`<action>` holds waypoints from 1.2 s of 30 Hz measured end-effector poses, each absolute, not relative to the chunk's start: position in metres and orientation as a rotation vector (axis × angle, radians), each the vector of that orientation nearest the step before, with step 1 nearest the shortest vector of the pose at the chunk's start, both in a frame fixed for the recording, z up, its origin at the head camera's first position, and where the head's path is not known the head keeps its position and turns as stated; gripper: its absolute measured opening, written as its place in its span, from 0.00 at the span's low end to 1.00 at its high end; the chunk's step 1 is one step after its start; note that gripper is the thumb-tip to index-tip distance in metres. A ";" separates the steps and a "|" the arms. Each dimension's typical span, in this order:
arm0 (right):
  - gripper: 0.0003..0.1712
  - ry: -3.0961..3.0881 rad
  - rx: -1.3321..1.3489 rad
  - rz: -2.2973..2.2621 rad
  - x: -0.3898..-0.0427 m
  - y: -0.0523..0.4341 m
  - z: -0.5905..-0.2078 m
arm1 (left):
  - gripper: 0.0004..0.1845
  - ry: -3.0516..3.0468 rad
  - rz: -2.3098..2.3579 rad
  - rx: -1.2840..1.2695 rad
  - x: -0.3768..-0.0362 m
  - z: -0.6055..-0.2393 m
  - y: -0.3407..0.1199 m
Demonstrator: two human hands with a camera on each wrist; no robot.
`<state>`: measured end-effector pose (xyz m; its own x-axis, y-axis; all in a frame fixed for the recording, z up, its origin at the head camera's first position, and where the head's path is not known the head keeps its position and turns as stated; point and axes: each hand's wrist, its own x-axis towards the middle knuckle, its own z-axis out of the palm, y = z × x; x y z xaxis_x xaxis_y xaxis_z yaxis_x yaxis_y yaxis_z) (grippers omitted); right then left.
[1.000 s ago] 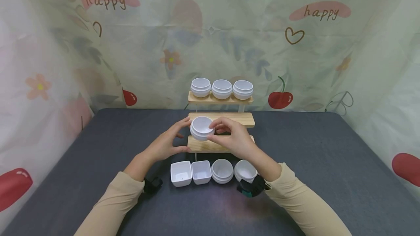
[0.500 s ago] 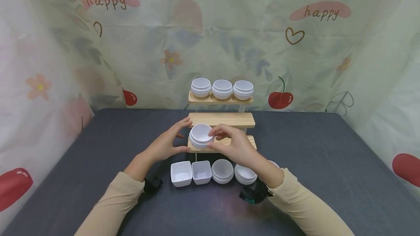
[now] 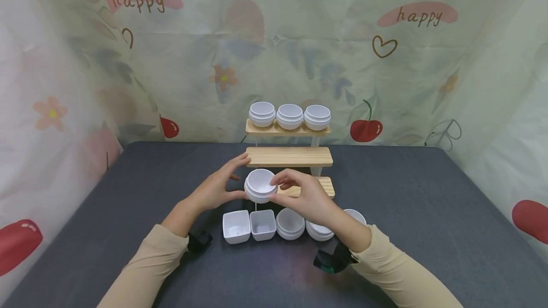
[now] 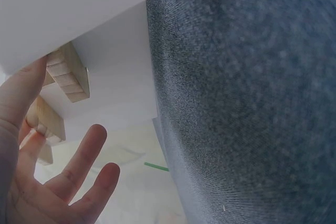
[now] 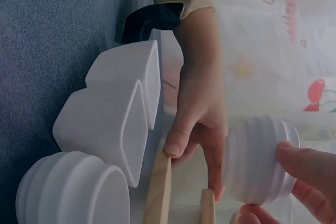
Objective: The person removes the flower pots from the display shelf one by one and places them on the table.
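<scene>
white ribbed round bowl (image 3: 260,185) held by the right grip (image 3: 305,197), thumb and fingers pinching its rim, just above the left end of the lowest step of the wooden stepped shelf (image 3: 289,157). left grip (image 3: 216,185) slack, fingers straight, thumb tip against the lowest step's left end, holding nothing. head view shows three round bowls (image 3: 289,116) on the top step and a row of two square bowls (image 3: 249,225) and round bowls along the near foot of the shelf, toward the bench (image 3: 428,213) centre. right wrist view alone shows the bowl's ribbed underside (image 5: 258,160). left wrist view shows only fingers (image 4: 79,167), shelf timber and grey cloth.
</scene>
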<state>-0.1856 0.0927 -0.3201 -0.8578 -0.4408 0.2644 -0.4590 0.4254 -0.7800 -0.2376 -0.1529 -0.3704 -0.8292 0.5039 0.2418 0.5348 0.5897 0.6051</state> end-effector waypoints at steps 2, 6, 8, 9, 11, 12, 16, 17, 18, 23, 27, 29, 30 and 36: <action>0.13 -2.635 0.854 1.440 -0.184 0.092 -0.321 | 0.47 -2.759 -1.074 -0.906 -0.238 -0.371 -0.153; 0.13 -2.643 0.899 1.394 -0.182 0.092 -0.323 | 0.46 -2.754 -1.056 -0.925 -0.238 -0.372 -0.153; 0.13 -2.650 0.919 1.376 -0.182 0.091 -0.324 | 0.46 -2.760 -1.054 -0.921 -0.238 -0.372 -0.153; 0.13 -2.654 0.928 1.365 -0.182 0.091 -0.325 | 0.46 -2.762 -1.053 -0.920 -0.238 -0.372 -0.153; 0.13 -2.653 0.947 1.356 -0.181 0.091 -0.325 | 0.46 -2.761 -1.052 -0.923 -0.238 -0.372 -0.154; 0.13 -2.653 0.949 1.356 -0.180 0.090 -0.326 | 0.46 -2.760 -1.050 -0.924 -0.238 -0.372 -0.154; 0.13 -2.635 0.979 1.360 -0.178 0.089 -0.328 | 0.45 -2.742 -1.036 -0.944 -0.238 -0.373 -0.154; 0.13 -2.630 0.988 1.364 -0.177 0.089 -0.329 | 0.45 -2.741 -1.033 -0.944 -0.238 -0.373 -0.154; 0.13 -2.624 0.996 1.369 -0.177 0.089 -0.329 | 0.45 -2.742 -1.028 -0.943 -0.238 -0.373 -0.154; 0.13 -2.596 1.054 1.394 -0.173 0.087 -0.332 | 0.45 -2.752 -1.029 -0.934 -0.238 -0.372 -0.153; 0.13 -2.603 1.089 1.386 -0.170 0.085 -0.334 | 0.45 -2.765 -1.027 -0.926 -0.237 -0.371 -0.153; 0.13 -2.608 1.109 1.381 -0.168 0.085 -0.334 | 0.45 -2.767 -1.024 -0.922 -0.237 -0.371 -0.153; 0.13 -2.613 1.117 1.376 -0.168 0.084 -0.334 | 0.45 -2.766 -1.023 -0.922 -0.237 -0.370 -0.153; 0.12 -2.587 1.214 1.325 -0.164 0.082 -0.340 | 0.45 -2.753 -1.029 -0.927 -0.237 -0.370 -0.153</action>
